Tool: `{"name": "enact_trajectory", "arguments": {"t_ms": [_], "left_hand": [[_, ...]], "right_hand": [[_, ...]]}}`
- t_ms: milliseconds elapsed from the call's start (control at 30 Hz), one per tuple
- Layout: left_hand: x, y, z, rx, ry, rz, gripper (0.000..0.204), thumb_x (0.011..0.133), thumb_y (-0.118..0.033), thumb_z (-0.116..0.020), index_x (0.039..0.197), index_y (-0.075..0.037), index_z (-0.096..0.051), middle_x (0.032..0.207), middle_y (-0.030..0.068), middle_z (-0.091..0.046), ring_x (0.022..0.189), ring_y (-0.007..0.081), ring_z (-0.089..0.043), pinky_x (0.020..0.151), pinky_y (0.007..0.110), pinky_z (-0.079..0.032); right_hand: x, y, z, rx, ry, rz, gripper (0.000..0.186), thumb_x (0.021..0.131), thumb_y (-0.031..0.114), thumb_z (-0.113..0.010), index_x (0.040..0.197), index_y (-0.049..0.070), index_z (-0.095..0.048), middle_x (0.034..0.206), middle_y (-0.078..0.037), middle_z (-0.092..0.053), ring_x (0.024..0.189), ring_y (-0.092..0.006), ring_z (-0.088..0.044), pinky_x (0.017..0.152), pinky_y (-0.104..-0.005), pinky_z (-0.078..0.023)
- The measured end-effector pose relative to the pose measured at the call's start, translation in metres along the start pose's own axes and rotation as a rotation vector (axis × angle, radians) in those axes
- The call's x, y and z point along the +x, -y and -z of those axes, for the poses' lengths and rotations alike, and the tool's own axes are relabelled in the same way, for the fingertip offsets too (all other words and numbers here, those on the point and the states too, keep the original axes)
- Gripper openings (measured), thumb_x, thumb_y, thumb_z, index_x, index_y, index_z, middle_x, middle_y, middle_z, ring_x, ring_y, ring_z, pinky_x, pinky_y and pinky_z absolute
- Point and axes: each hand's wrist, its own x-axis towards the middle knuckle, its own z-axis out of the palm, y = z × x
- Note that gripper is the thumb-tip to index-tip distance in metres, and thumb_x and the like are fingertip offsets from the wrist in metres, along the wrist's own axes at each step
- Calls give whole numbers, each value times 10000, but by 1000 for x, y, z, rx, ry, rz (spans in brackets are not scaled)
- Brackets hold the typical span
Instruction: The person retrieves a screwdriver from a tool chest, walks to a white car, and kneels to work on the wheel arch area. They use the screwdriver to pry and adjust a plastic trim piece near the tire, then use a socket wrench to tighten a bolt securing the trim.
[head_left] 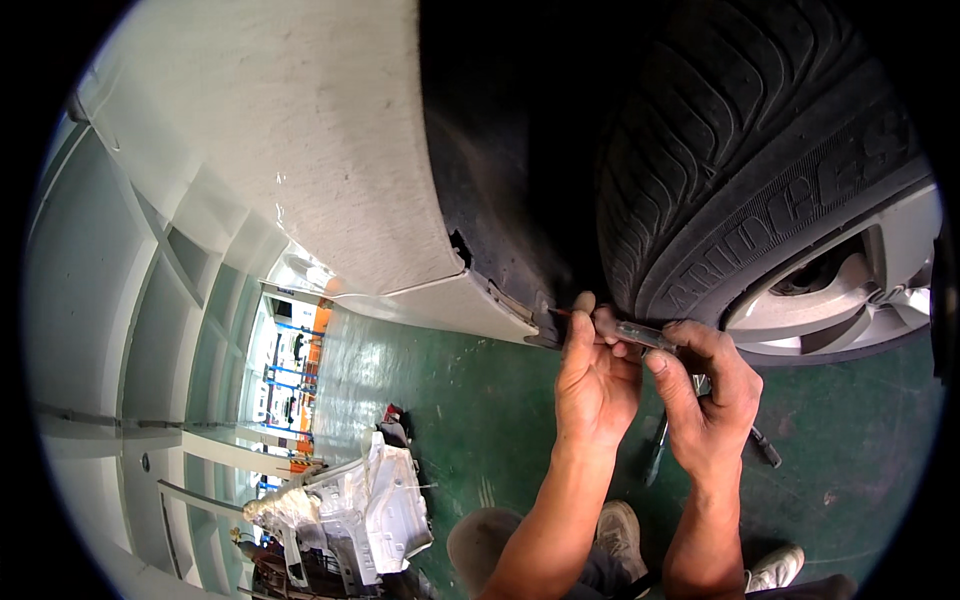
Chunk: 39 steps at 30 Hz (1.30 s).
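Your slim hand tool (645, 336) lies beside the tyre (690, 210), its long axis running leftward and slightly up from your right hand (712, 395) toward the body panel's lower corner (515, 306), with your left hand (599, 395) nearer that corner. Left thumb and fingers close around its front; right ones pinch its rear, and tip contact is unclear.
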Motion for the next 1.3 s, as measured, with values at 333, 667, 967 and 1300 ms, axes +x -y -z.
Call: {"name": "enact_trajectory", "arguments": {"t_ms": [333,667,967,1300], "left_hand": [[2,2,2,8,-18,-8,187,984,-280,-630,1135,-171,-623,950,-48,-623,806,91,-538,769,246,-483],[3,2,3,-24,10,14,159,1026,-294,-549,1103,-173,-618,910,-71,-599,822,83,-574,826,285,-542],[5,-7,-4,-145,-53,26,173,993,-261,-606,1104,-148,-674,1055,-19,-706,959,109,-654,911,305,-549],[1,-7,2,-228,61,73,207,1029,-262,-555,1103,-106,-670,1110,-17,-685,1024,106,-629,948,251,-498]], "right_hand": [[-1,-1,-5,18,-57,-12,213,816,18,-764,976,-22,-629,856,-136,-701,679,-212,-692,622,-287,-550],[-1,-4,-8,-2,-89,35,232,798,15,-779,973,-21,-631,839,-130,-703,659,-198,-693,597,-283,-548],[18,11,-23,-67,-89,180,235,788,4,-776,985,-43,-656,843,-158,-696,680,-223,-667,647,-279,-520],[21,17,-32,-128,-140,228,190,804,2,-762,916,-79,-632,774,-174,-684,631,-233,-672,619,-296,-537]]}}
